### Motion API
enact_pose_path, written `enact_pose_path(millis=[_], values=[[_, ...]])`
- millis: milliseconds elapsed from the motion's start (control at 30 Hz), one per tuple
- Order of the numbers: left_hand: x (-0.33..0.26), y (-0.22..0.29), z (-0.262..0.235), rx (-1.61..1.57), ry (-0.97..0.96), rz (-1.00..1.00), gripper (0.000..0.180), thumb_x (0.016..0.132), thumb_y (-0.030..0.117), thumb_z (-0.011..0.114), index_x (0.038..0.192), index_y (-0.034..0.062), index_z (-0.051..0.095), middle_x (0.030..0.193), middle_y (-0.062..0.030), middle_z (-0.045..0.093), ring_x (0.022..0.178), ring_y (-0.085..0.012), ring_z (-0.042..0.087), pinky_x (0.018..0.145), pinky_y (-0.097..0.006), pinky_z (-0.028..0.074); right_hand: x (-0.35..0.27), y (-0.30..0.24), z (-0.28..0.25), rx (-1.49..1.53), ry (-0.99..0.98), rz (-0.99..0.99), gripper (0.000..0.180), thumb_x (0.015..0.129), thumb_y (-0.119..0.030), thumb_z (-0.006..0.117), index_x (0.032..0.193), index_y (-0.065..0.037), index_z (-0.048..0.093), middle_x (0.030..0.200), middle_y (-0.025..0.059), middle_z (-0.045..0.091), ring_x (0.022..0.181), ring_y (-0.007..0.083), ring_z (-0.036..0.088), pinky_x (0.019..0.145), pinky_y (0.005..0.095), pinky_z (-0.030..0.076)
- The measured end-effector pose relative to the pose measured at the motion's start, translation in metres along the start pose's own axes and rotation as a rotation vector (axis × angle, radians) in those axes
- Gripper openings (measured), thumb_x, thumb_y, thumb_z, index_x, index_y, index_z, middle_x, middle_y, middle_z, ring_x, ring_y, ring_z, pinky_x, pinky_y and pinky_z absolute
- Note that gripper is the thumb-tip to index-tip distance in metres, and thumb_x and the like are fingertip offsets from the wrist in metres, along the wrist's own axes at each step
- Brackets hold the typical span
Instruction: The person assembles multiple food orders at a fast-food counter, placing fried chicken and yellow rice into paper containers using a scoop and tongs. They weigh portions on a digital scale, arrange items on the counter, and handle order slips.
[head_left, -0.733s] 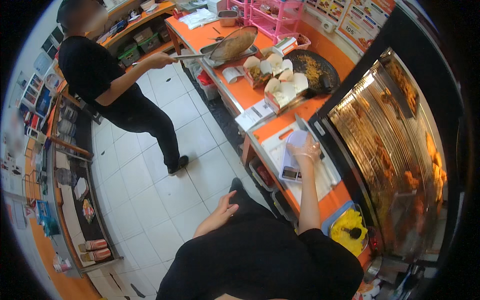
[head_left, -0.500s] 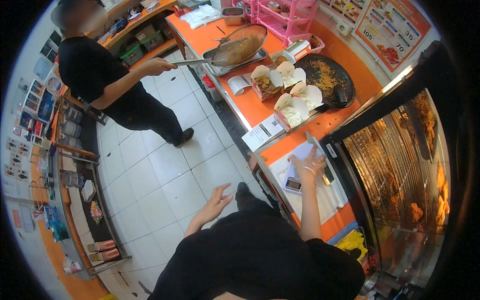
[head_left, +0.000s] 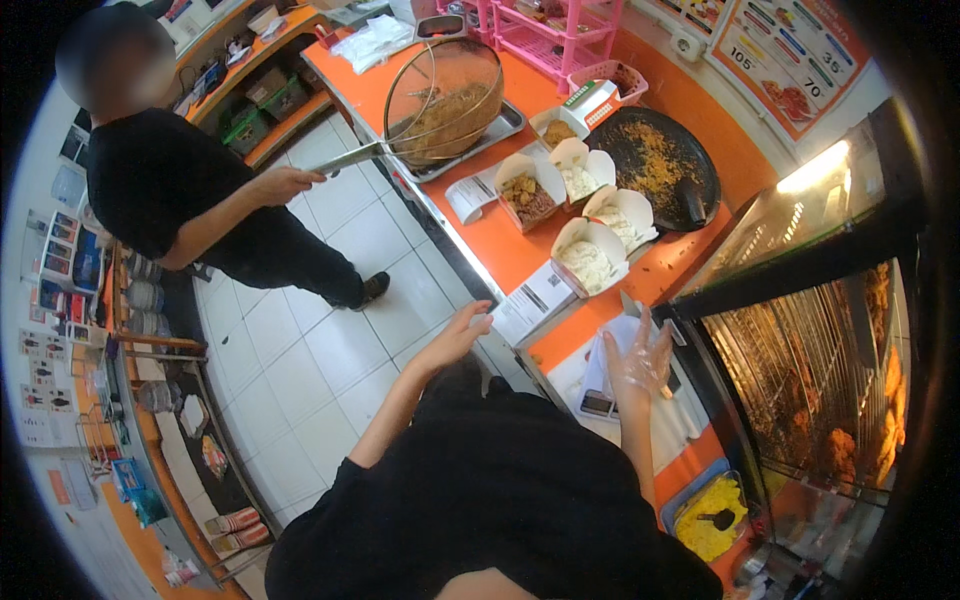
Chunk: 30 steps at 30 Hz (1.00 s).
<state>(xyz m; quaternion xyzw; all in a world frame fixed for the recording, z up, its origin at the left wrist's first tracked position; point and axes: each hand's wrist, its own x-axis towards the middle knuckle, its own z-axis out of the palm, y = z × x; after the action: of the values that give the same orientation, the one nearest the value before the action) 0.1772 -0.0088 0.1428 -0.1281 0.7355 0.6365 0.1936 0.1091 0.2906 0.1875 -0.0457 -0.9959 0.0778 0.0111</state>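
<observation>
At the left, a co-worker in black (head_left: 165, 185) holds a long-handled mesh strainer (head_left: 445, 125), with crumbs in it, over a metal tray (head_left: 507, 128) on the orange desk (head_left: 503, 242). The bare left hand (head_left: 455, 335) is above the tiled floor (head_left: 290, 340), beside the desk's near edge, its grip loose and fingers parted. Further right, open takeaway boxes (head_left: 590, 262) stand together, at least two filled with rice, near a black pan (head_left: 650, 155) of brown crumbs. The white kitchen scale (head_left: 595, 383) is on the desk by a white cutting board (head_left: 683, 424). The gloved right hand (head_left: 637, 367) is over the scale's right side, its grip spread wide; whether it touches the scale, I cannot tell. A knife handle (head_left: 667, 384) shows just right of it. Below sits a tub of yellow food (head_left: 708, 515); at far right, a lit display cabinet (head_left: 800, 370) holds fried pieces.
</observation>
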Motion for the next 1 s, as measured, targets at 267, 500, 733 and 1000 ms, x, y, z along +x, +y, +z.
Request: enact_pose_path(millis=[267,500,733,1000], values=[[0.097,0.002,-0.074,-0.048,0.077,-0.053,0.052,0.100,0.033,0.046,0.145,0.0101,0.034,0.136,-0.0127,0.049,0.111,-0.0204,0.058,0.089,-0.041,0.049,-0.014,-0.005,0.010,0.043,0.156,0.109,0.066,0.081,-0.041,0.072,0.137,-0.014,0.049,0.144,0.0189,0.040,0.129,0.0407,0.042,0.104,0.0535,0.039],[0.160,0.013,-0.141,0.155,0.011,-0.032,0.048,0.098,0.040,0.052,0.136,0.0111,0.046,0.125,-0.0098,0.055,0.105,-0.0216,0.061,0.086,-0.039,0.050,-0.028,-0.038,0.015,0.050,0.157,0.165,0.050,0.080,-0.030,0.071,0.124,-0.010,0.058,0.123,0.0162,0.052,0.116,0.0353,0.052,0.093,0.0495,0.044],[0.222,0.055,-0.117,0.577,0.343,0.533,0.057,0.092,0.045,0.060,0.123,-0.0020,0.054,0.118,-0.0236,0.059,0.106,-0.0360,0.061,0.089,-0.044,0.049,-0.049,-0.044,0.016,-0.008,0.069,0.318,0.046,0.083,-0.033,0.068,0.120,-0.007,0.060,0.118,0.0191,0.058,0.115,0.0371,0.054,0.096,0.0488,0.044],[0.270,0.093,-0.124,0.960,0.242,0.467,0.040,0.094,0.033,0.055,0.097,-0.0042,0.069,0.083,-0.0300,0.065,0.081,-0.0457,0.065,0.070,-0.053,0.048,-0.089,-0.013,0.015,-0.049,-0.317,0.721,0.039,0.085,-0.033,0.062,0.123,-0.022,0.063,0.109,0.0182,0.061,0.107,0.0359,0.059,0.088,0.0466,0.049]])
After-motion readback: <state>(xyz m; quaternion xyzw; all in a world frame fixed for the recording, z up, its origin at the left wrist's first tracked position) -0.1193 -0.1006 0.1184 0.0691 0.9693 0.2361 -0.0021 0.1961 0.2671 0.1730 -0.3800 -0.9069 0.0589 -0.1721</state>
